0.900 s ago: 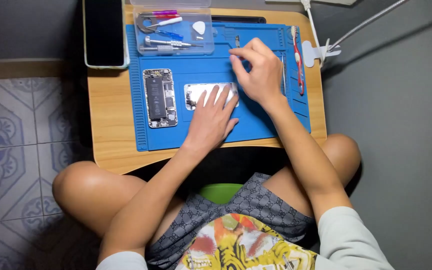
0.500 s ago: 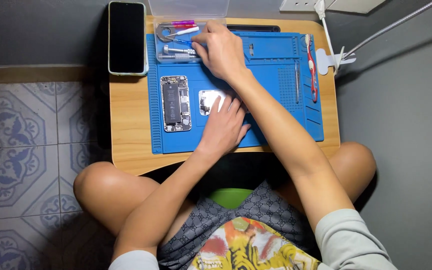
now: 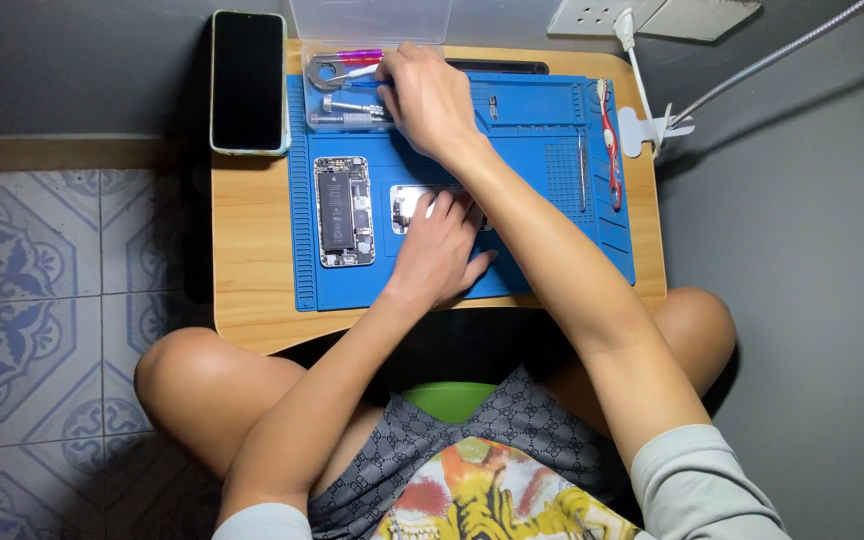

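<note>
My left hand lies flat on a detached phone screen panel in the middle of a blue repair mat. To its left rests an opened phone body with its black battery and boards exposed. My right hand reaches across to a clear plastic tool tray at the mat's top left, fingers curled among the tools; what they grip is hidden. The tray holds metal drivers, a grey ring-shaped tool and pink and blue handled tools.
A dark smartphone lies face up at the wooden table's top left corner. Tweezers and a red-handled tool lie on the mat's right. A white lamp clamp grips the right edge. Tiled floor lies at left.
My right hand moved from the mat's upper right across to the tool tray at the top left. The left hand stayed on the screen panel. The view shifted.
</note>
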